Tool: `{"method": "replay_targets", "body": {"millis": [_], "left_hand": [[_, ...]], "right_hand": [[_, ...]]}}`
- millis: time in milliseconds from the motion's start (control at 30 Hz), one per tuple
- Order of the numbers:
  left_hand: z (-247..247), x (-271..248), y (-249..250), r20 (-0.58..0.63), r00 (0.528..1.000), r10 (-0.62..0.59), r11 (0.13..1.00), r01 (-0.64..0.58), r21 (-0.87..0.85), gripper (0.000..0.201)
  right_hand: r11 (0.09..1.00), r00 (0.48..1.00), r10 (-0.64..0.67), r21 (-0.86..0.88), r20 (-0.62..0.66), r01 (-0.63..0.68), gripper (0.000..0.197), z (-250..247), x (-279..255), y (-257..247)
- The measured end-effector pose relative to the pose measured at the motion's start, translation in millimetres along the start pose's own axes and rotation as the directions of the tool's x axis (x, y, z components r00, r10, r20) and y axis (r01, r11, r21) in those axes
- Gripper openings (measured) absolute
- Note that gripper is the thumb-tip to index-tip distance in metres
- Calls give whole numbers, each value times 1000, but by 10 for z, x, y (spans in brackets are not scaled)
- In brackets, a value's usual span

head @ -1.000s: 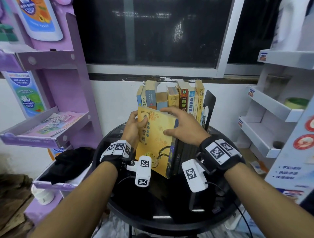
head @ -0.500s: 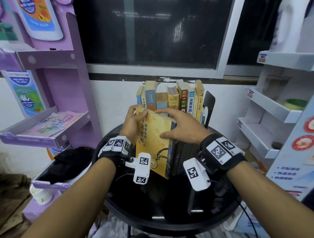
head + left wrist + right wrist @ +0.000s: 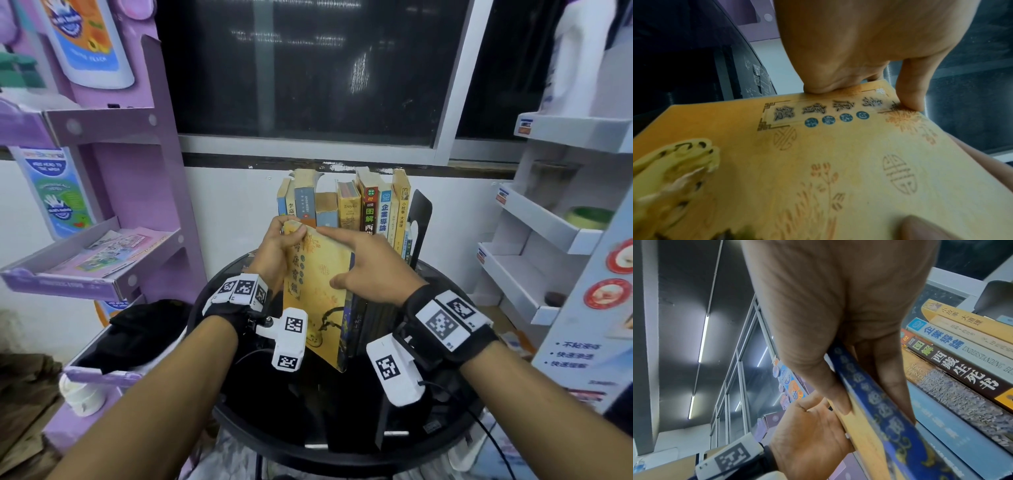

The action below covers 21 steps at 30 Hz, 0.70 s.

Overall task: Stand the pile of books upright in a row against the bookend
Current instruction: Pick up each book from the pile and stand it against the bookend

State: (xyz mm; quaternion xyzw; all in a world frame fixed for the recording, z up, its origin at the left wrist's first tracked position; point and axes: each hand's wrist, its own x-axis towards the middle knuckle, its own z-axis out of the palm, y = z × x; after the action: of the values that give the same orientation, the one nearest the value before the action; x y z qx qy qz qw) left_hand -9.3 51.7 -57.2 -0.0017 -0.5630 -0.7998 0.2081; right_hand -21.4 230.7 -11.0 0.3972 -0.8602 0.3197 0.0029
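A yellow book [image 3: 317,294] with a blue spine [image 3: 875,404] stands tilted on the round black table [image 3: 342,442], in front of a row of upright books [image 3: 349,205]. That row leans on a black bookend [image 3: 419,219] at its right end. My left hand [image 3: 281,250] grips the yellow book [image 3: 818,170] at its top left corner, thumb on the cover. My right hand [image 3: 366,267] holds the top right edge, thumb on the cover and fingers behind the spine. More dark books [image 3: 376,318] stand behind the yellow one, mostly hidden.
A purple display rack [image 3: 113,212] with leaflets stands left of the table, a black cloth [image 3: 137,332] on its low shelf. White shelving [image 3: 548,240] rises on the right. A window [image 3: 308,68] and white wall lie behind the row.
Both hands have tipped the yellow book more upright and moved it back toward the row. The left hand slid up to the book's top corner.
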Motion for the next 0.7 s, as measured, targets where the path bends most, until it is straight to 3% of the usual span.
{"method": "replay_targets", "body": {"millis": [200, 467, 533, 633, 700], "left_hand": [[230, 73, 33, 23, 1000, 18, 979, -22, 204, 20], [529, 211, 8, 145, 986, 87, 837, -151, 525, 24], [591, 267, -24, 201, 967, 154, 693, -251, 676, 26], [712, 314, -42, 397, 886, 240, 189, -443, 876, 29], [825, 353, -58, 520, 830, 202, -45, -523, 851, 33]], "right_hand": [[999, 998, 18, 30, -52, -17, 77, -236, -111, 35], [995, 988, 103, 3, -115, -103, 70, -636, -343, 331], [990, 981, 138, -8, -134, -141, 70, -751, -409, 433], [980, 968, 184, -41, -169, -193, 70, -914, -500, 581], [974, 958, 202, -63, -204, -219, 68, -1035, -562, 664]]}}
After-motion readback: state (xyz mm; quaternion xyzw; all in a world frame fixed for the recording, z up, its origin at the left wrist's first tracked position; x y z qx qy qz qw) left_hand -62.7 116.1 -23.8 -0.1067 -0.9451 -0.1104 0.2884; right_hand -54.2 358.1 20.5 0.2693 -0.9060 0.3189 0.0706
